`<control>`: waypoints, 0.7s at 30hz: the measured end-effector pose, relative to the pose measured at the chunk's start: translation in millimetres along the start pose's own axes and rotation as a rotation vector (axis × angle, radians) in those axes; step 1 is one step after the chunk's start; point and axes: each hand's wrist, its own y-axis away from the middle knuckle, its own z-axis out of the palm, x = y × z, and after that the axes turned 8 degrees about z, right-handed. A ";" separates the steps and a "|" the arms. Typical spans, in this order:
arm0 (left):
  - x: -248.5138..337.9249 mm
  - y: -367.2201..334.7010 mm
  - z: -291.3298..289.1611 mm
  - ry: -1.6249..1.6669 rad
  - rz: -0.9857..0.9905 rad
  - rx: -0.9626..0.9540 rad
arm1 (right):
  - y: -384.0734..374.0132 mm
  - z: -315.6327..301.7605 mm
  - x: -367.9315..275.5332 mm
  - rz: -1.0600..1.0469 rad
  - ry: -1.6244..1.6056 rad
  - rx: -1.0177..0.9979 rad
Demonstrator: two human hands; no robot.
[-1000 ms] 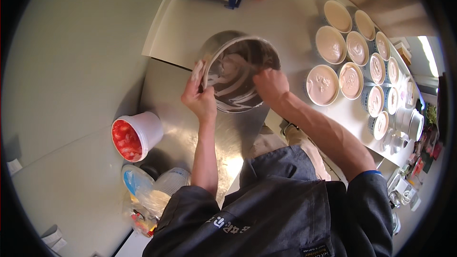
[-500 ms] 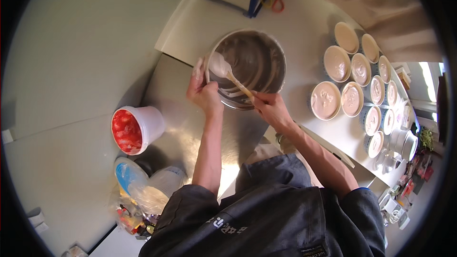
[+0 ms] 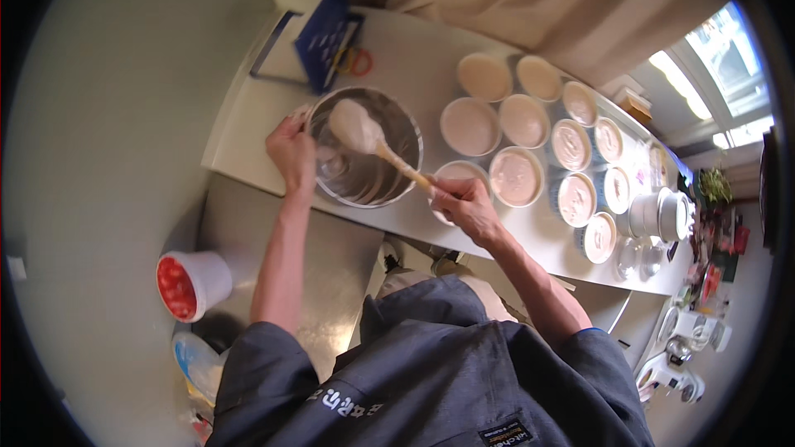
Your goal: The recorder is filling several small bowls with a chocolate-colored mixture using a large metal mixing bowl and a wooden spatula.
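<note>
My left hand (image 3: pixel 291 153) is closed on the left rim of a round metal mixing bowl (image 3: pixel 402 128), with pale smears on its inner wall. White residue coats some of that hand's fingers. My right hand (image 3: pixel 468 207) grips the wooden handle of a spatula (image 3: pixel 402 167). Its head carries a thick lump of pale cream (image 3: pixel 354 126) above the bowl's opening. To the right stand several round paper tubs (image 3: pixel 517 175) filled with pale pink cream. The nearest tub (image 3: pixel 460 172) is partly hidden behind my right hand.
Behind the bowl are a blue stand-up folder (image 3: pixel 323 41) and scissors (image 3: pixel 358 61) with yellow and red handles. Stacked round containers (image 3: pixel 658 213) occupy the table's right end. A white bucket (image 3: pixel 214 276) with red contents is at lower left, and a beige curtain (image 3: pixel 513 0) hangs behind the table.
The view has turned toward the tubs. The spatula has risen from the bowl's left side to above its opening, and its load shows more fully. Bowl and right hand now appear nearer the tubs.
</note>
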 end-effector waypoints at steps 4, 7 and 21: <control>43.1 -10.5 48.8 -0.378 0.083 -0.208 | 36.0 -60.7 -15.4 -0.051 -0.011 0.019; 77.3 -7.8 90.4 -0.158 0.062 -0.236 | 68.0 -117.5 -15.6 -0.068 -0.187 0.005; 167.0 15.8 199.5 -0.062 0.074 -0.204 | 160.8 -442.0 39.9 -0.342 0.054 0.988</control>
